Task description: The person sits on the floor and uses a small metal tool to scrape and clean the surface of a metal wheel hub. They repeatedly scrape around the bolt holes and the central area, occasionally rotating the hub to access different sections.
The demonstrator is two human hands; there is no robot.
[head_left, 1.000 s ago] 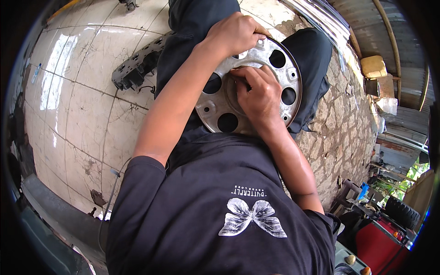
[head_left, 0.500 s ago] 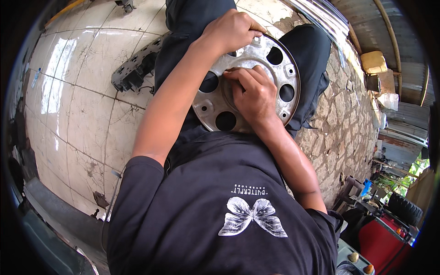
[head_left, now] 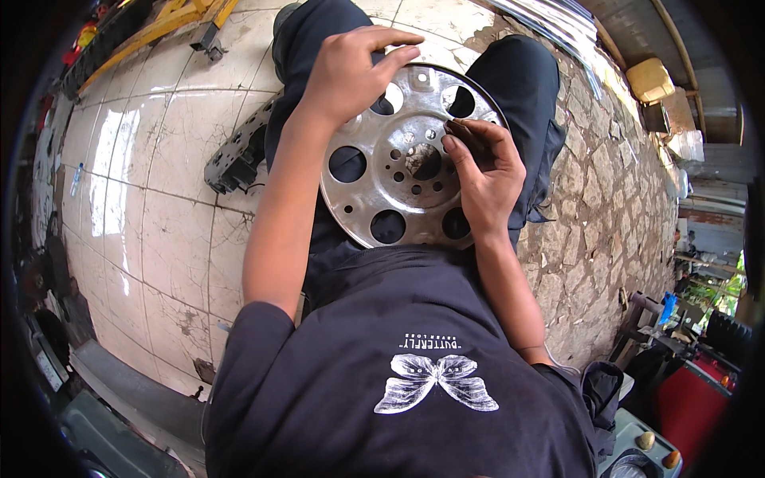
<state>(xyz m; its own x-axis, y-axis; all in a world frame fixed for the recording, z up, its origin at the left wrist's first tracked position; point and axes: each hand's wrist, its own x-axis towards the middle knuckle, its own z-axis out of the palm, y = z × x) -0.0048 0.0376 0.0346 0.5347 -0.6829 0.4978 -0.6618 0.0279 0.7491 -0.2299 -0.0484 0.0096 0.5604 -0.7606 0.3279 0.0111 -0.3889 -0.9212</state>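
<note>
A round metal flexplate [head_left: 374, 147] lies across my lap, resting between my thighs. Large round holes ring it, with a bigger opening and small bolt holes at its centre. My left hand [head_left: 349, 78] is over its far left rim, with fingers stretched out and thumb apart, holding nothing. Whether that palm touches the metal I cannot tell. Above the plate's right half, my right hand [head_left: 490, 171] pinches a small dark folded piece [head_left: 457, 128], perhaps sandpaper, between thumb and fingers. Part of that piece is hidden inside the hand.
On the pale tiles to the left lies a dark, perforated metal part [head_left: 233, 159]. A yellow metal frame [head_left: 151, 41] stands at the far left. Rough stone paving [head_left: 594, 191] runs along the right, with a yellow jerrycan [head_left: 649, 80] beyond it.
My right hand has lifted off the plate's centre and moved right, showing the dark piece. My left hand has shifted left and its fingers have straightened. The plate's holes have changed position.
</note>
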